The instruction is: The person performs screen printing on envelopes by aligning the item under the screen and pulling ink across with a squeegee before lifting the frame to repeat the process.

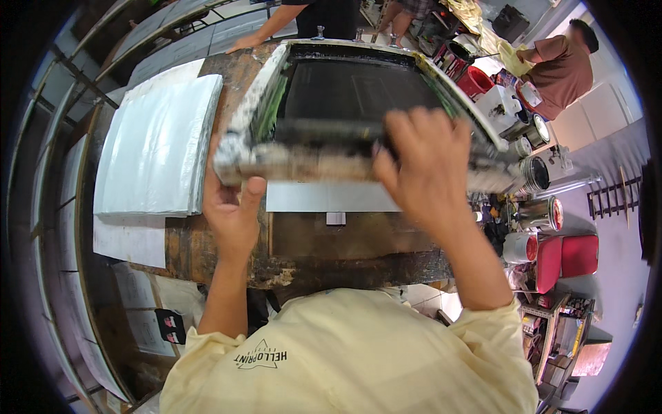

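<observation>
White sheets (155, 145) lie in a thick stack on the left part of the bench (207, 255), their edges squared, with one loose pale sheet (129, 241) just below them near the bench's front-left corner. The bench top is dark, stained wood, crusted with dried ink along its front edge.

At the middle of the bench stands a screen-printing frame (358, 83), its dark mesh bordered by a pale, ink-smeared rim. The left hand (233, 207) grips the left end of a long squeegee (310, 162), thumb up against its crusted wooden handle. The right hand (424, 165) closes over the right part of the same squeegee, fingers wrapped across the top. The tool lies crosswise at the frame's near edge, and a grey strip (331, 196) shows just beneath it.

Beyond the bench's far edge, another person's hand (243, 43) rests on the far-left corner.

To the right of the bench, open ink cans (534, 172) crowd a side stand; one shows dark ink, others are too small to read. A red tub (474, 81) sits farther back, and red containers (569, 257) stand lower down. A person in a brown shirt (562, 65) bends at the far right. Drying racks (48, 207) curve along the room's left side, over a grey floor.
</observation>
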A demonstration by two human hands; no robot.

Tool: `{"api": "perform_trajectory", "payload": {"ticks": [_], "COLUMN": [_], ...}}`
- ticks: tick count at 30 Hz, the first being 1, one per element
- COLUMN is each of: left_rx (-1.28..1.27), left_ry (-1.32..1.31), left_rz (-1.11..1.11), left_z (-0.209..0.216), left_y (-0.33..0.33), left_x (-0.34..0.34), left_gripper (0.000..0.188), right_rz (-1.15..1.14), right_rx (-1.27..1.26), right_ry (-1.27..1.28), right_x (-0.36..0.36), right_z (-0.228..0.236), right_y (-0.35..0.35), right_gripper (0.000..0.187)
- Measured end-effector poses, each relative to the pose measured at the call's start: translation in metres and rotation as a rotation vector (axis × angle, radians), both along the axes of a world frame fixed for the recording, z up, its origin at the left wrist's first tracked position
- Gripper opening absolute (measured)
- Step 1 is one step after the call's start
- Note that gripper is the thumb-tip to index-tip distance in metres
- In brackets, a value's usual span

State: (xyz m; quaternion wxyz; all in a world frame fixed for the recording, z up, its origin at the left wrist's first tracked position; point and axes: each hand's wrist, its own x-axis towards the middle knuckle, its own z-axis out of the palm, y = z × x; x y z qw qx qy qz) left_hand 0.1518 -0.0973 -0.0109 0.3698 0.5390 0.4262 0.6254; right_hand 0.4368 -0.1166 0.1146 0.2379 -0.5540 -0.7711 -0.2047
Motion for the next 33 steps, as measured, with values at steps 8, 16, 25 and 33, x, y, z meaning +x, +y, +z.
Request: {"api": "perform_trajectory", "payload": {"ticks": [8,16,25,33], "left_rx": [-0.120,-0.357,0.082,-0.212], "left_ry": [1.402,1.338,0.838,0.365], "left_rz": [0.005,-0.148,0.039,0.194], "left_z": [-0.066,-0.085,-0.010,0.014], "left_y": [-0.044,-0.057,0.014,0.028], "left_x": [0.036,0.048,0.078,0.027], "left_gripper": [0.120,0.122,0.058,0.046], "right_rz": [0.089,0.199,0.109,0.128], "right_rx": [0.142,0.104,0.098,0.179], "right_ry": [0.032,0.252,0.220,0.122], "right_x": [0.011,0.006,0.012,0.020], "right_z": [0.071,0.112,0.123,0.111], "right_y": [0.063,0.083,0.100,0.102], "right_gripper": [0.025,0.036,0.034,0.037]}}
